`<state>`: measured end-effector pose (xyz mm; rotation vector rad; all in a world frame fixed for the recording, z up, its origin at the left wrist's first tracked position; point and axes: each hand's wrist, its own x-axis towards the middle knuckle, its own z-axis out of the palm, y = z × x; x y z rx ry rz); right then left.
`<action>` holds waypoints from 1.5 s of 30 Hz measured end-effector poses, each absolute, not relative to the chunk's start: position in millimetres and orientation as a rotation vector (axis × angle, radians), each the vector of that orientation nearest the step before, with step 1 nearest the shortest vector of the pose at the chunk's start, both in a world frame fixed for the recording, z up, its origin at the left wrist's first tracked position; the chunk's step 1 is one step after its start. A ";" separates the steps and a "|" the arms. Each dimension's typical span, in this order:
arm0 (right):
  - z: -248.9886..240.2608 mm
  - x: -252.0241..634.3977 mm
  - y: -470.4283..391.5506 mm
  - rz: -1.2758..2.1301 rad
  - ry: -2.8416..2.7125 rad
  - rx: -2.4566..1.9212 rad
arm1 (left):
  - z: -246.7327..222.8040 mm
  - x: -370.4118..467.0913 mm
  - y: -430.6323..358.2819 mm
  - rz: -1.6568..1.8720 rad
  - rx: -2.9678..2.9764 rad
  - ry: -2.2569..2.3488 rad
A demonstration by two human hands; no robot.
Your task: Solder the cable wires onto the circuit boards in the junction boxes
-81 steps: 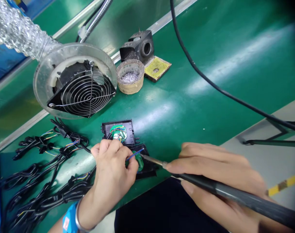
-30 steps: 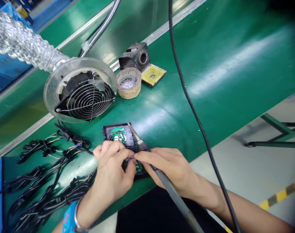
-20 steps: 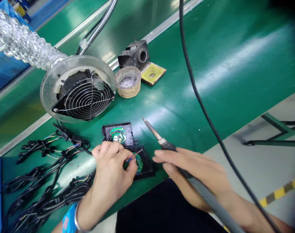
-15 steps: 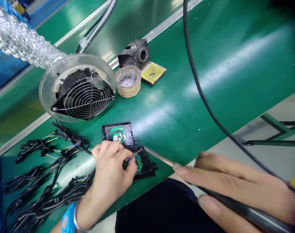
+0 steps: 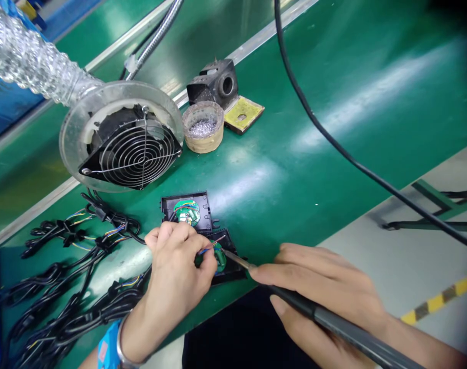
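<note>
The left hand [image 5: 182,266] is nearly closed, thumb and forefinger pinching thin wires [image 5: 206,250], a red-brown one and a blue one, whose ends poke out to the right of the fingertips; the right hand [image 5: 329,292] is curled round a soldering iron [image 5: 314,310] in a pen-like grip, its metal tip slanting up and leftward toward the left fingertips.

The lower circuit board [image 5: 220,258] lies between the two hands, in the lower black case [image 5: 233,266], partly hidden by the left thumb and forefinger; the iron's tip is at the board's right edge, though whether it touches cannot be told. The upper circuit board [image 5: 187,212] sits in the upper black case [image 5: 203,205], just beyond the left hand's knuckles; black cables [image 5: 99,307] spread over the green table [image 5: 295,205] to the left of that hand; farther off stand a round fan [image 5: 143,160], a tub of solder scraps [image 5: 203,141] and an iron holder [image 5: 218,84] with a yellow sponge [image 5: 243,113].
</note>
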<state>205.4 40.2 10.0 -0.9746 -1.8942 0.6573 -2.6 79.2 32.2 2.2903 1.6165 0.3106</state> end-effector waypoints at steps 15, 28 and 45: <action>9.0 205.9 39.8 0.683 -1.872 -0.988 | 31.8 -1.9 80.2 0.304 2.292 1.617; 13.2 205.8 38.4 0.691 -1.841 -1.022 | 32.8 -0.4 81.2 0.256 2.320 1.627; -6.0 185.3 55.5 0.598 -1.697 -1.081 | 34.2 -0.9 79.1 0.260 2.321 1.621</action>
